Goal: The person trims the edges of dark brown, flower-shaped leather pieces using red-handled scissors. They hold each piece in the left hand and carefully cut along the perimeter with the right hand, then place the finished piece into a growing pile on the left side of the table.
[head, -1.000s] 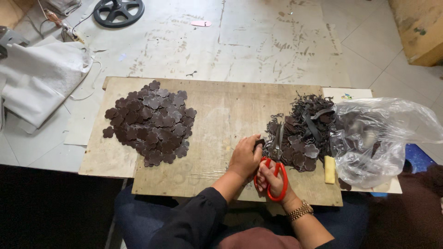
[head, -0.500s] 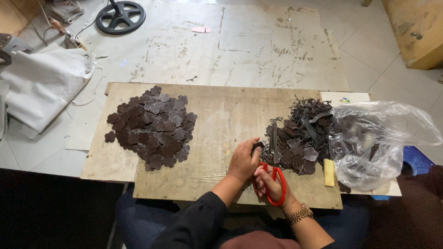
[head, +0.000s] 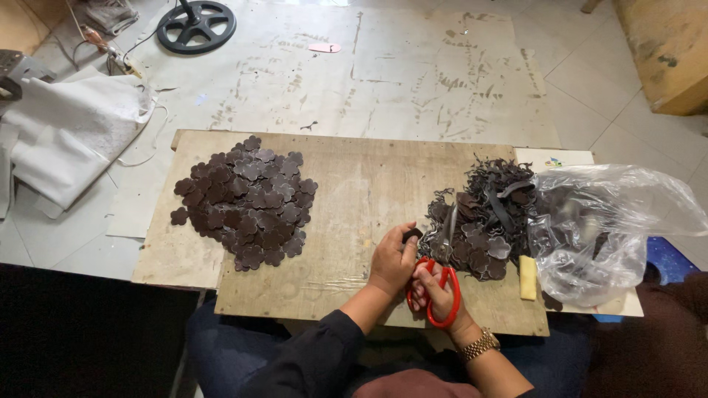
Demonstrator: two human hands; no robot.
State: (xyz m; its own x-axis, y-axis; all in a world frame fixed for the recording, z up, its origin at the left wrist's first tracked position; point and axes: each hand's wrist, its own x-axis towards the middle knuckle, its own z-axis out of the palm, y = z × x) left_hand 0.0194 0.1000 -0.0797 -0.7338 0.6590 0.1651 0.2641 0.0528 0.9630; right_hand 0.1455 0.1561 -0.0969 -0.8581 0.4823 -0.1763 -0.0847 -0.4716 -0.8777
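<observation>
Scissors (head: 436, 284) with red handles are gripped by the right hand (head: 435, 295) at lower centre; a small dark piece (head: 413, 234) is pinched in the left hand (head: 393, 259). Dark scraps are held in the clear plastic bag (head: 605, 228) at right, beside a scrap heap (head: 483, 221).

The left hand (head: 391, 259) hides most of a small dark piece (head: 411, 235), possibly flower-shaped.
</observation>
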